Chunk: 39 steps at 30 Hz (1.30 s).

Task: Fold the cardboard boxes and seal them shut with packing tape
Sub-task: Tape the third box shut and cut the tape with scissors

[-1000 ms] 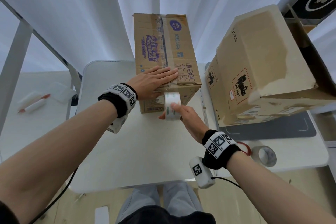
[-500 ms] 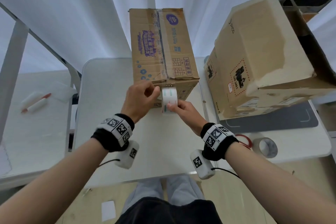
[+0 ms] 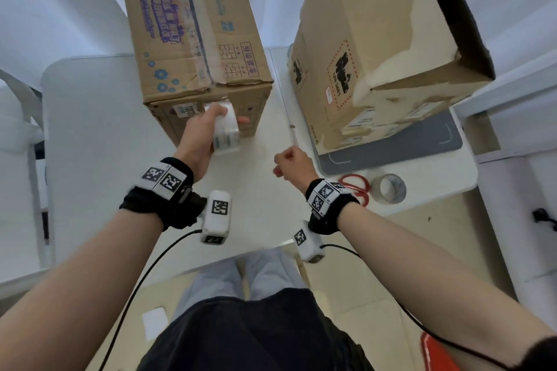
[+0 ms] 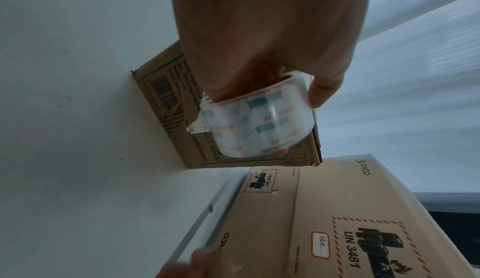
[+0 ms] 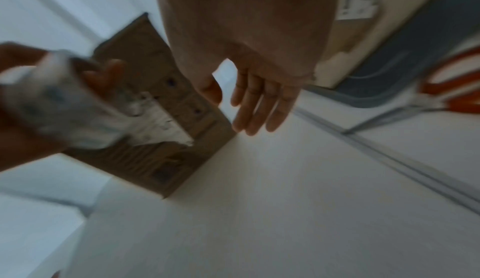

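Observation:
A tall cardboard box with purple print (image 3: pixel 193 24) stands on the white table (image 3: pixel 99 135), its top flaps shut. My left hand (image 3: pixel 208 126) grips a white printed tape roll (image 3: pixel 226 134) against the box's near face, just below the top edge. In the left wrist view the fingers pass through the tape roll (image 4: pixel 259 122) and the thumb lies on its outside. My right hand (image 3: pixel 289 163) hangs free to the right of the roll and holds nothing. Its fingers (image 5: pixel 257 106) are straight and relaxed above the table.
A larger tan box (image 3: pixel 376 39) sits tilted on a grey mat (image 3: pixel 391 144) at the right, one flap standing open. Red-handled scissors (image 3: pixel 352 187) and a grey tape roll (image 3: pixel 391 189) lie near the table's front right corner. Cables run from both wrists.
The left hand came off the box top and took the tape roll. The right hand let go of the roll and drew back to the right.

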{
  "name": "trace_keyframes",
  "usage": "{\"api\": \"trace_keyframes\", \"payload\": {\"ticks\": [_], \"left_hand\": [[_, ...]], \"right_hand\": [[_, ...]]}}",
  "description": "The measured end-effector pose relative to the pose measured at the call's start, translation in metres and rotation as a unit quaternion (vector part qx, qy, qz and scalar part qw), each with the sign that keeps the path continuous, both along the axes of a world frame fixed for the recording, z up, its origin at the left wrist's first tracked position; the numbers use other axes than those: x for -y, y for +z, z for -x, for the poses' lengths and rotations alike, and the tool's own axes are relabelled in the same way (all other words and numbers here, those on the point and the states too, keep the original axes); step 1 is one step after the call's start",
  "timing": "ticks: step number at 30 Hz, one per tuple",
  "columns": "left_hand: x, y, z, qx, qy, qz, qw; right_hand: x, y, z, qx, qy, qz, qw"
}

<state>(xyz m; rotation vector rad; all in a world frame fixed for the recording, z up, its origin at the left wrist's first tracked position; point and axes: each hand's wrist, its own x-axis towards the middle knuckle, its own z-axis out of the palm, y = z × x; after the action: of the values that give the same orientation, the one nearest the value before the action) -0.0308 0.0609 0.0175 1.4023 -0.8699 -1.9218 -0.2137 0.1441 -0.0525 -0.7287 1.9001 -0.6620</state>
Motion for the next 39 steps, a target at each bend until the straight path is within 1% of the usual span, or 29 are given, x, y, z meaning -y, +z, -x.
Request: {"api": "trace_keyframes", "payload": {"ticks": [2, 4, 6, 7, 8, 10, 12, 14, 18, 23, 28, 29, 31, 32, 34, 35, 39], "left_hand": [[-0.001, -0.001, 0.004, -0.002, 0.002, -0.003, 1.0], [-0.003, -0.001, 0.007, -0.004, 0.011, -0.002, 1.0], [-0.002, -0.003, 0.008, 0.003, 0.016, -0.003, 1.0], [-0.002, -0.003, 0.008, 0.007, 0.016, -0.004, 1.0], [-0.001, -0.005, 0.008, 0.009, 0.018, -0.004, 1.0], [0.0, -0.008, 0.008, 0.012, 0.019, -0.002, 1.0], [0.0, -0.01, 0.008, 0.014, 0.021, 0.001, 1.0], [0.0, -0.011, 0.008, 0.011, 0.024, 0.003, 1.0], [-0.001, -0.013, 0.009, 0.016, 0.022, 0.01, 1.0], [0.0, -0.013, 0.009, 0.019, 0.013, 0.015, 1.0], [0.001, -0.015, 0.009, 0.011, 0.016, 0.011, 1.0], [0.001, -0.015, 0.01, 0.01, 0.017, 0.01, 1.0], [0.002, -0.016, 0.01, 0.008, 0.021, 0.01, 1.0], [0.002, -0.015, 0.01, 0.007, 0.022, 0.01, 1.0], [0.001, -0.014, 0.01, 0.005, 0.022, 0.008, 1.0], [0.001, -0.013, 0.01, 0.005, 0.023, 0.007, 1.0], [-0.002, -0.006, 0.011, 0.013, 0.029, 0.008, 0.999]], "right_hand": [[-0.016, -0.023, 0.031, -0.055, -0.013, -0.078, 0.995], [-0.028, -0.04, 0.062, -0.112, -0.033, -0.131, 0.984], [-0.04, -0.048, 0.088, -0.175, -0.006, -0.197, 0.965], [-0.045, -0.051, 0.099, -0.22, 0.013, -0.226, 0.949], [-0.05, -0.054, 0.109, -0.268, 0.031, -0.238, 0.933], [-0.062, -0.061, 0.123, -0.326, 0.028, -0.242, 0.914], [-0.071, -0.067, 0.131, -0.35, 0.033, -0.253, 0.901], [-0.077, -0.076, 0.135, -0.357, 0.067, -0.261, 0.894], [-0.081, -0.088, 0.133, -0.381, 0.107, -0.268, 0.878], [-0.083, -0.094, 0.124, -0.383, 0.126, -0.272, 0.874], [-0.089, -0.102, 0.111, -0.423, 0.148, -0.25, 0.859], [-0.09, -0.102, 0.109, -0.421, 0.142, -0.24, 0.863], [-0.092, -0.107, 0.109, -0.386, 0.13, -0.211, 0.888], [-0.092, -0.108, 0.109, -0.357, 0.121, -0.195, 0.906], [-0.094, -0.108, 0.112, -0.276, 0.068, -0.151, 0.947], [-0.094, -0.104, 0.112, -0.242, 0.047, -0.137, 0.96], [-0.092, -0.076, 0.108, -0.171, -0.004, -0.099, 0.98]]}}
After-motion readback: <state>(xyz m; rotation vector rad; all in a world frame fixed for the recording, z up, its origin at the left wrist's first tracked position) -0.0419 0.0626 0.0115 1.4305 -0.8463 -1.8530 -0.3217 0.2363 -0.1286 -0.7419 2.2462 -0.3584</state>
